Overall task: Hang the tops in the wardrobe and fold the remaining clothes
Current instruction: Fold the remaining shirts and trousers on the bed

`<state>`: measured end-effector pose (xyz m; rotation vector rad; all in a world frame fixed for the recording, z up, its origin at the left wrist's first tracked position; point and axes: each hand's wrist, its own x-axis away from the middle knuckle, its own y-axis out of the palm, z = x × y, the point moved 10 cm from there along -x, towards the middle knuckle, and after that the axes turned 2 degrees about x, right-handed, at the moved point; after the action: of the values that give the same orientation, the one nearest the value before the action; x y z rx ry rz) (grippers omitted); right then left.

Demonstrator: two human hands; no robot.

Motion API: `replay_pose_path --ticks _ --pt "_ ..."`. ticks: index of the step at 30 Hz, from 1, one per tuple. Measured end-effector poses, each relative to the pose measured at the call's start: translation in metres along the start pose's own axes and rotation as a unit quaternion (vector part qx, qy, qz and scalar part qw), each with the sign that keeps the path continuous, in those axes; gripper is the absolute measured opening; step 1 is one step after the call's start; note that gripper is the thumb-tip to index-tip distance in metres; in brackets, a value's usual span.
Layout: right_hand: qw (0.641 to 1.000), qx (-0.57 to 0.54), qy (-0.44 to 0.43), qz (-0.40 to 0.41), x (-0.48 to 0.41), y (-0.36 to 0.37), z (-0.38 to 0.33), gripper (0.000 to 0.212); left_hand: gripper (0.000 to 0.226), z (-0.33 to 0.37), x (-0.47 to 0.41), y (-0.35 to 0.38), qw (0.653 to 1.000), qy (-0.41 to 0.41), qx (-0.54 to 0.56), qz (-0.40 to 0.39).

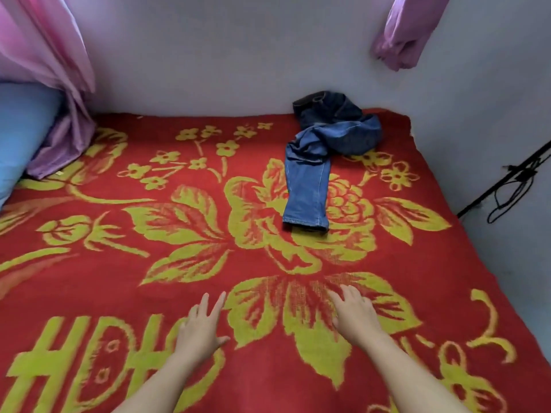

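Walls close off the bed (433,162) along its far edge and its right edge, meeting behind the far right corner. A red blanket (98,296) with yellow-green flowers covers the whole top, and most of it lies open from the near edge to the middle. At the left edge a blue pillow (21,129) and the gathered foot of a pink curtain (62,93) take up the far left corner. A black cord (512,181) hangs on the right wall, and a purple cloth (408,34) hangs above the far right corner. The jeans (316,165) lie crumpled by the far right corner, the waist bunched against the far wall and one leg stretched flat toward the middle of the bed. Both hands rest palm down on the blanket near the near edge, grasping nothing: the left hand (199,326) with fingers straight and spread, the right hand (354,314) with fingers relaxed. The jeans lie well apart from both hands, beyond the right hand, their hem the nearest part.
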<state>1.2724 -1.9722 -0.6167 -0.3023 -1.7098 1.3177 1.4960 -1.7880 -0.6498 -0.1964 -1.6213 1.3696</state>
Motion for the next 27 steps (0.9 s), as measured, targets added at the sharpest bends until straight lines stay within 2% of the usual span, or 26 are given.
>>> replay_pose_path --ticks 3,5,7,11,16,20,23,27 --pt "1.0 0.013 0.003 0.022 -0.063 -0.008 -0.004 0.057 0.119 0.002 -0.058 0.015 1.0 -0.014 -0.005 -0.009" --pt "0.998 0.017 0.015 0.053 -0.103 -0.017 -0.003 0.061 0.129 0.0 -0.096 0.02 0.999 -0.017 -0.033 -0.01" --pt "0.998 0.015 0.029 0.061 -0.144 -0.019 0.0 0.068 0.133 -0.005 -0.135 0.026 0.998 -0.02 -0.053 -0.023" --pt "0.992 0.02 0.077 0.097 -0.228 -0.023 0.014 0.078 0.14 -0.02 -0.192 0.059 0.993 -0.028 -0.022 -0.109" --pt "0.988 -0.022 0.121 0.09 -0.311 0.0 0.021 0.067 0.14 -0.023 -0.207 0.077 0.987 -0.023 -0.013 -0.16" --pt "0.98 0.028 0.106 0.166 -0.319 -0.009 0.023 0.054 0.14 -0.022 -0.207 0.075 0.984 -0.023 -0.027 -0.173" --pt "0.965 -0.038 0.115 0.234 -0.302 -0.024 0.028 0.051 0.139 -0.022 -0.207 0.076 0.985 -0.021 -0.022 -0.171" --pt "0.954 -0.068 0.052 0.287 -0.223 0.011 -0.032 0.043 0.138 -0.021 -0.206 0.068 0.989 -0.015 -0.008 -0.145"
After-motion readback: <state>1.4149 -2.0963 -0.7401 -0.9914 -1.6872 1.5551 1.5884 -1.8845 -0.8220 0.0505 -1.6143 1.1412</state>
